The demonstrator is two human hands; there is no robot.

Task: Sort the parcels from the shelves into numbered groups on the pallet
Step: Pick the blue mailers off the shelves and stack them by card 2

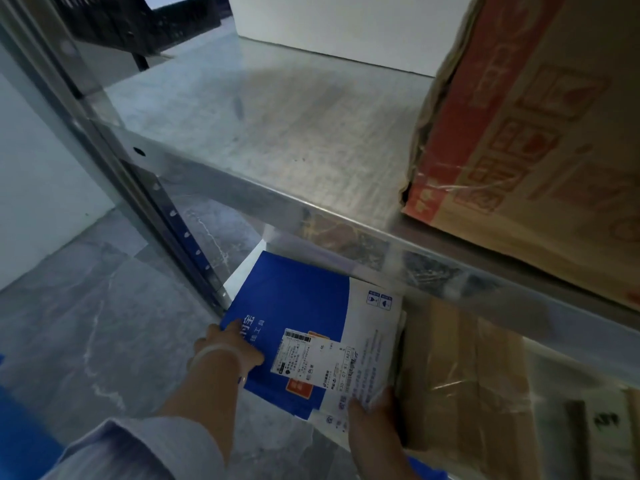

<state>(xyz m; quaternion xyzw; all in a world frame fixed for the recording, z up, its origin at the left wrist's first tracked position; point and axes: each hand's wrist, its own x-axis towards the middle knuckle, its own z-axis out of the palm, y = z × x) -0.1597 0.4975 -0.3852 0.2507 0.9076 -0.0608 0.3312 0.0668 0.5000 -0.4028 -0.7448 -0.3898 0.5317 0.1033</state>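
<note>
The blue-and-white parcel (294, 299) sits at lower centre of the frame, below the metal shelf (277, 133). The left hand (225, 348) grips its left edge, thumb on top. The right hand (374, 420) pinches its lower right corner. A taped brown box (460, 375) lies just beside it at right. A carton (536, 133) stands on the shelf, upper right.

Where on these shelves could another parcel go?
The upper shelf is bare between the left upright and the red-printed carton, before the white box. Below it is crowded: the left hand and right hand grip the blue-and-white parcel beside a taped brown carton.
</note>
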